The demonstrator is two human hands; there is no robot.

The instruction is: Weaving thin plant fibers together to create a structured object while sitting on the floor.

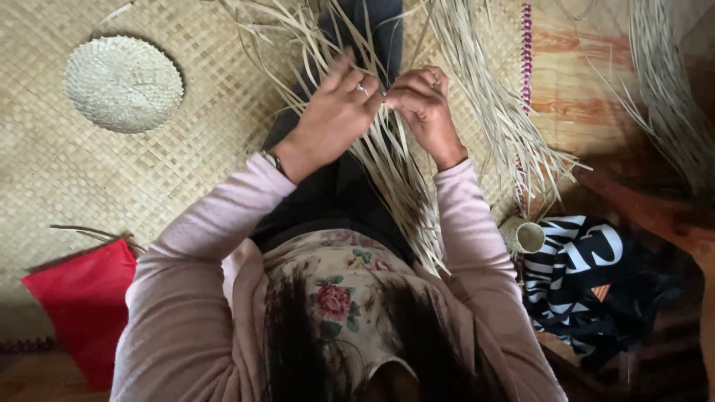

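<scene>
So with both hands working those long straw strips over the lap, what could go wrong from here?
The left hand and right hand pinch thin dried strips close together; a hard pull might split or crease one. The loose strip ends fan over the woven mat and could tangle. The small woven roll beside the right elbow may get knocked.

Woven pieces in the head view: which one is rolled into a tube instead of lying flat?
The small woven roll beside the person's right elbow, its open end showing. The round woven disc upper left lies flat on the floor mat.
</scene>
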